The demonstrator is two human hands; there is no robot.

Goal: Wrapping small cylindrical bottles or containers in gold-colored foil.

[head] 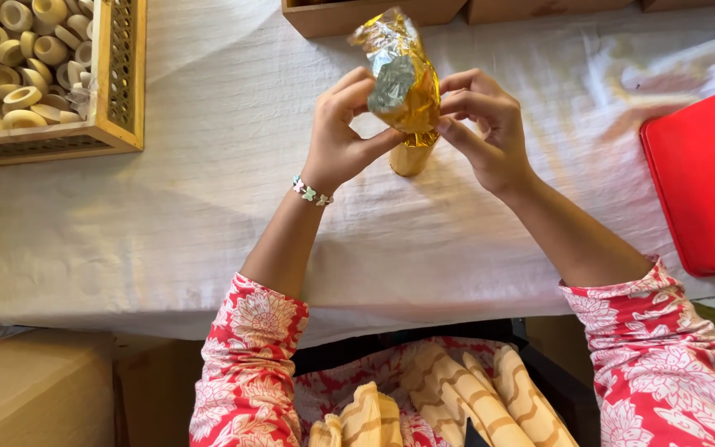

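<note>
The gold foil wrapper (399, 74) is motion-blurred; the red tray (701, 182) is edge-cropped.

White cloth (208, 207) covering the tabletop beneath the hands. Wooden crate (117, 74) of pale rings (18, 58), well to the left of the hands. Red plastic tray (701, 182), far right. Wooden boxes (357, 15) along the edge beyond the hands.

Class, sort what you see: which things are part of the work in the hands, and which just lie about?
In the work:
left hand
right hand
gold foil
small wooden piece

Lying about:
crate of wooden rings
red tray
white cloth
</note>
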